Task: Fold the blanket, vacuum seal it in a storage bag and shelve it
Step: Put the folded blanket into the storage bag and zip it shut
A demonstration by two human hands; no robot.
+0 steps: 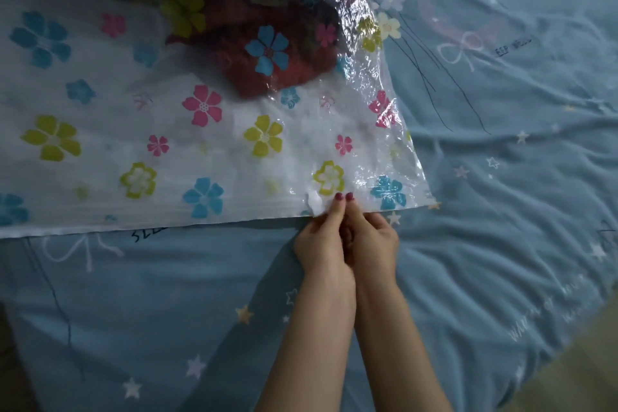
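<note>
storage bag (167, 150): a big clear plastic bag printed with pink, blue and yellow-green flowers, lying flat across my bed from the left edge of view toward the middle. it looks thin, light, slick and crinkly, so i judge it will slide and buckle unless i hold it right at the edge.

blanket (267, 53): dark red, soft and bunched, already inside the bag at the far end, top centre of view. i judge it bulky but light, and easy to squash once air comes out.

bag opening (200, 222): the near straight edge of the bag, running left to right just in front of my hands. this is where i judge it best to take hold, since the seal strip has to be pressed shut along it.

white slider (314, 202): a small white piece sitting on that edge, touching my left fingertips. it is blurred, so i am guessing it is the closing clip.

left hand (322, 241): fingers curled and close together, pinching the bag edge at the white piece.

right hand (371, 239): pressed against my left hand, fingers curled, thumb and fingertips pinching the same edge just beside it.

bed sheet (501, 177): blue with stars and bows, wrinkled, under everything and out to the right.
</note>
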